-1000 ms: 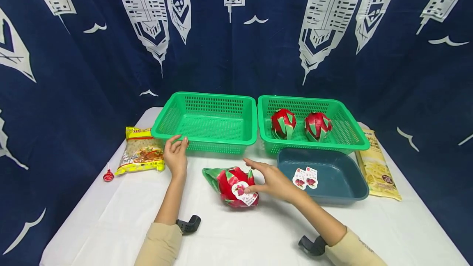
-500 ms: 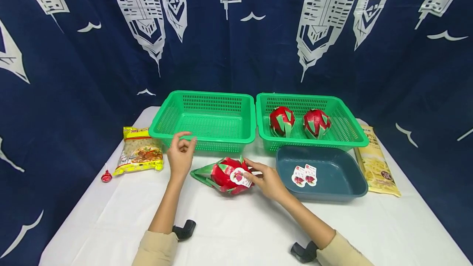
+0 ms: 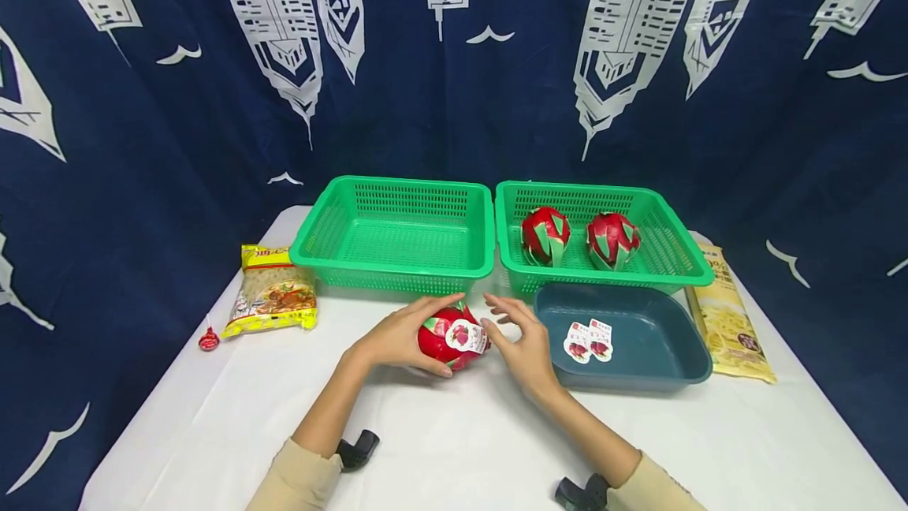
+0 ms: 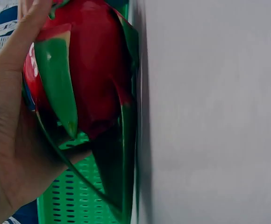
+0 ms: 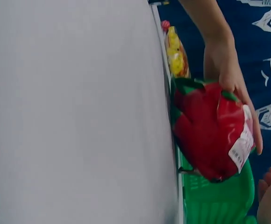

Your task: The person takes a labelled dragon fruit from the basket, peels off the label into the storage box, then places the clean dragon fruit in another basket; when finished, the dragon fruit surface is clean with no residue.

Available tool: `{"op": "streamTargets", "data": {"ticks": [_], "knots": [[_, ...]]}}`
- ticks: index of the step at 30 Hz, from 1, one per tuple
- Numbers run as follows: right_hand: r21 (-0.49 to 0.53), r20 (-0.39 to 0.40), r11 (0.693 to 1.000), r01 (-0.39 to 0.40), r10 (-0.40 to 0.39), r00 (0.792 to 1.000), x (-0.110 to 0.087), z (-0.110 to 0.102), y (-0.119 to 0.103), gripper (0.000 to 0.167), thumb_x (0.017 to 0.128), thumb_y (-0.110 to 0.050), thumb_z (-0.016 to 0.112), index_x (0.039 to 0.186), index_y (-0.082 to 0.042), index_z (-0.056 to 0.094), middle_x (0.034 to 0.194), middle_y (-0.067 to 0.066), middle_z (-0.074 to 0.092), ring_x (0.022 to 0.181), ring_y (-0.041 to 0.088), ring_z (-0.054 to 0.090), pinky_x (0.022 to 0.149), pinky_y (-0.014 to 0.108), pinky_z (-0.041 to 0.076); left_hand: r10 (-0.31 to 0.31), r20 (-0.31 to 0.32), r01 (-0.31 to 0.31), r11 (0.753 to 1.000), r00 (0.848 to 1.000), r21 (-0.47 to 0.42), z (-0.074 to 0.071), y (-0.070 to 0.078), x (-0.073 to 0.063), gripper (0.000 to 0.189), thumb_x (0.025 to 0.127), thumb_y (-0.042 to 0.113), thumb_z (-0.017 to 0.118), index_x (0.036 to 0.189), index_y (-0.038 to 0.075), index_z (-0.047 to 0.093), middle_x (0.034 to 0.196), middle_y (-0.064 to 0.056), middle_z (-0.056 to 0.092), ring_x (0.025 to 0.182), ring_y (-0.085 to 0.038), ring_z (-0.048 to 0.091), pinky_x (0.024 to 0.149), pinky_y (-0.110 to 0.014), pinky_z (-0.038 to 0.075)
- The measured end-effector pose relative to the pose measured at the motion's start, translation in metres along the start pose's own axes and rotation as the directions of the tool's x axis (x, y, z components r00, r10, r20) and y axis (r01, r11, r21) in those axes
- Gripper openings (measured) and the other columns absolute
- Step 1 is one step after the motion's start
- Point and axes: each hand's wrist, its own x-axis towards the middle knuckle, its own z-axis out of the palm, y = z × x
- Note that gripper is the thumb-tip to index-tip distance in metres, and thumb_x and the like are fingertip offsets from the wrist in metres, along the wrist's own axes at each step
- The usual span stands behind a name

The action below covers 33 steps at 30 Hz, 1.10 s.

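Observation:
On the white table, in front of the green baskets, lies a red dragon fruit [image 3: 441,337] with green leaf tips, also large in the left wrist view. My left hand [image 3: 399,337] grips it from the left, thumb along the near side and fingers over the far side. A white label [image 3: 466,336] with a fruit picture sits on its right upper face; the right wrist view shows a barcode on it. My right hand [image 3: 526,344] hovers at the fruit's right end, fingers bent loosely and holding nothing, thumb tip close to the label's edge.
An empty green basket [image 3: 392,273] stands behind. The right green basket [image 3: 681,266] holds two dragon fruits [image 3: 545,235]. A dark blue tray [image 3: 645,330] with two labels [image 3: 589,341] is at right. Food packets [image 3: 277,290] and a small red item [image 3: 209,340] lie at the sides.
My left hand has come down from the left basket's front onto the dragon fruit. My right hand touched the fruit's right end, then drew slightly off. The fruit has shifted and turned a little.

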Motion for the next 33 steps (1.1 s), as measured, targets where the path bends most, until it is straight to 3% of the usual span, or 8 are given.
{"op": "streamTargets", "data": {"ticks": [3, 6, 8, 11, 14, 16, 23, 33], "knots": [[0.031, -0.135, 0.999, -0.044, 0.048, 0.99, -0.012, 0.001, -0.001, 0.032, 0.077, 0.002, 0.072, 0.109, 0.001, 0.066, 0.065, 0.013, 0.049, 0.054, 0.018, 0.043, 0.049, 0.027, 0.037, -0.005, -0.016, 0.005, 1.0, 1.0, 0.009, 0.005, 0.0, -0.002, 0.101, 0.058, 0.064, 0.076, 0.141, 0.048, 0.022, 0.127, 0.01, 0.044, 0.108, -0.012, 0.049, 0.079, -0.035, 0.048], [0.155, -0.094, 0.967, -0.202, 0.218, 0.971, -0.021, 0.004, 0.003, 0.033, 0.077, -0.002, 0.073, 0.109, -0.001, 0.065, 0.05, 0.004, 0.03, 0.045, 0.007, 0.024, 0.041, 0.02, 0.021, -0.008, -0.04, 0.008, 1.0, 0.999, 0.003, 0.008, 0.0, -0.003, 0.099, 0.058, 0.064, 0.075, 0.141, 0.048, 0.024, 0.125, 0.011, 0.045, 0.106, -0.01, 0.049, 0.078, -0.032, 0.048], [0.247, -0.038, 0.913, -0.325, 0.344, 0.938, -0.025, 0.008, 0.008, 0.036, 0.078, -0.005, 0.073, 0.113, 0.0, 0.064, 0.047, -0.002, 0.024, 0.043, 0.003, 0.02, 0.04, 0.018, 0.018, -0.013, -0.058, 0.013, 1.0, 0.998, 0.001, 0.009, 0.0, -0.004, 0.099, 0.057, 0.062, 0.077, 0.14, 0.048, 0.025, 0.123, 0.012, 0.046, 0.104, -0.009, 0.049, 0.077, -0.031, 0.048], [0.403, 0.035, 0.784, -0.473, 0.503, 0.864, -0.031, 0.016, 0.021, 0.042, 0.08, -0.008, 0.072, 0.119, 0.003, 0.059, 0.047, -0.004, 0.024, 0.041, 0.003, 0.021, 0.04, 0.019, 0.017, -0.019, -0.074, 0.019, 1.0, 0.997, 0.002, 0.01, -0.001, -0.005, 0.098, 0.057, 0.06, 0.078, 0.14, 0.049, 0.026, 0.122, 0.012, 0.046, 0.103, -0.008, 0.05, 0.076, -0.03, 0.048], [0.517, 0.06, 0.667, -0.537, 0.597, 0.8, -0.037, 0.023, 0.036, 0.044, 0.081, -0.009, 0.071, 0.121, 0.002, 0.058, 0.047, -0.005, 0.025, 0.039, 0.003, 0.022, 0.04, 0.019, 0.017, -0.019, -0.065, 0.02, 1.0, 0.998, 0.005, 0.013, -0.001, -0.004, 0.098, 0.058, 0.06, 0.077, 0.14, 0.049, 0.025, 0.122, 0.012, 0.046, 0.103, -0.009, 0.05, 0.076, -0.03, 0.048], [0.568, 0.065, 0.618, -0.543, 0.625, 0.778, -0.042, 0.027, 0.044, 0.044, 0.082, -0.009, 0.07, 0.122, 0.002, 0.057, 0.047, -0.006, 0.025, 0.039, 0.003, 0.021, 0.04, 0.019, 0.016, -0.021, -0.056, 0.021, 1.0, 0.998, 0.007, 0.015, -0.001, -0.005, 0.098, 0.058, 0.061, 0.076, 0.14, 0.05, 0.024, 0.123, 0.012, 0.045, 0.103, -0.009, 0.05, 0.076, -0.03, 0.048], [0.645, -0.007, 0.614, -0.456, 0.601, 0.799, -0.042, 0.036, 0.05, 0.037, 0.084, -0.01, 0.067, 0.115, 0.009, 0.059, 0.048, -0.006, 0.024, 0.041, 0.004, 0.02, 0.043, 0.021, 0.015, -0.01, -0.067, 0.011, 1.0, 0.998, 0.017, 0.014, -0.002, -0.007, 0.098, 0.058, 0.062, 0.076, 0.141, 0.047, 0.024, 0.122, 0.011, 0.046, 0.103, -0.01, 0.05, 0.076, -0.032, 0.048], [0.677, 0.056, 0.529, -0.512, 0.657, 0.752, -0.025, 0.029, 0.038, 0.017, 0.088, -0.007, 0.062, 0.099, 0.006, 0.063, 0.049, -0.007, 0.034, 0.037, 0.002, 0.022, 0.04, 0.019, 0.016, -0.007, -0.085, 0.007, 1.0, 0.996, 0.009, 0.009, -0.005, -0.003, 0.099, 0.058, 0.061, 0.077, 0.14, 0.049, 0.023, 0.122, 0.012, 0.045, 0.104, -0.008, 0.049, 0.075, -0.029, 0.048]]}}
